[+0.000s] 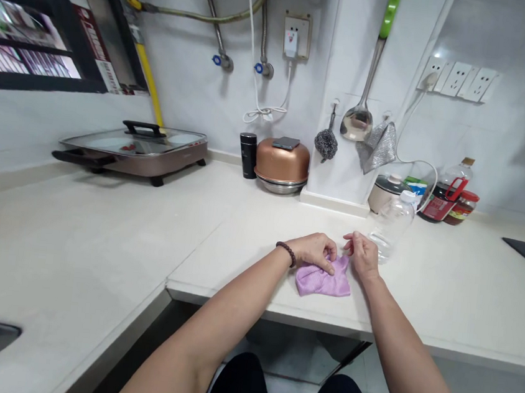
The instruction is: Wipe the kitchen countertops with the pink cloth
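A purple ribbed cloth lies bunched and folded on the pale counter, close to its front edge. My left hand, with a dark beaded bracelet on the wrist, rests on the cloth's upper left part, thumb and fingers closed on the fabric. Just past the cloth's right side is my right hand, its fingers curled in and the palm side mostly hidden; nothing shows in it. Right behind that hand stands a clear plastic bottle with a white cap.
An electric griddle with a glass lid sits at the back left. Along the wall are a black flask, a copper-coloured pot, a cooker and sauce bottles. A spatula ladle and a steel scourer hang above.
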`<state>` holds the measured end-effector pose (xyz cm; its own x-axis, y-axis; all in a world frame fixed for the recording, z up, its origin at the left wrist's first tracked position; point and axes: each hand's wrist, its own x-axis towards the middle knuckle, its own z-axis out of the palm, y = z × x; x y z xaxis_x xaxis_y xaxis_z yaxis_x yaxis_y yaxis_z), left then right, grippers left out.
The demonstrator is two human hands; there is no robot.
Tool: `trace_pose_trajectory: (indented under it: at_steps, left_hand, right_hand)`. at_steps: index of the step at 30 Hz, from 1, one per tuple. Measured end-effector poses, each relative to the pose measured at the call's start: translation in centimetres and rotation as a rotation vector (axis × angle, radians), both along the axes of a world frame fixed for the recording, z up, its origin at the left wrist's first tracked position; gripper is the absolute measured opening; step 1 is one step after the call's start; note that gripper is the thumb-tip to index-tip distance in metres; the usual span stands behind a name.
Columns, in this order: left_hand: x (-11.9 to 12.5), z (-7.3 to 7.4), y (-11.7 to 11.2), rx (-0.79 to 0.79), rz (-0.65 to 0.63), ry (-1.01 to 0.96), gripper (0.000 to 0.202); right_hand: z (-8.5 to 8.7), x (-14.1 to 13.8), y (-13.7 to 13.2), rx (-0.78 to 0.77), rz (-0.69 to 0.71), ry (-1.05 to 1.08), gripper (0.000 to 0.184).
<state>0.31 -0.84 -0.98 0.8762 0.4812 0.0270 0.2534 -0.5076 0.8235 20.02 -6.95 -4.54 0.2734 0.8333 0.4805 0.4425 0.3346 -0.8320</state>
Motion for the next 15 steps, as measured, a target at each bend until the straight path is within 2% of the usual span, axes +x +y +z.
trace_pose_trajectory:
  at_steps: [15]
  left_hand:
    - [0.00, 0.26, -0.17, 0.011, 0.012, 0.036, 0.033]
  right_hand:
    - [-0.09, 0.05, 0.09, -0.024, 0.010, 0.006, 0.077]
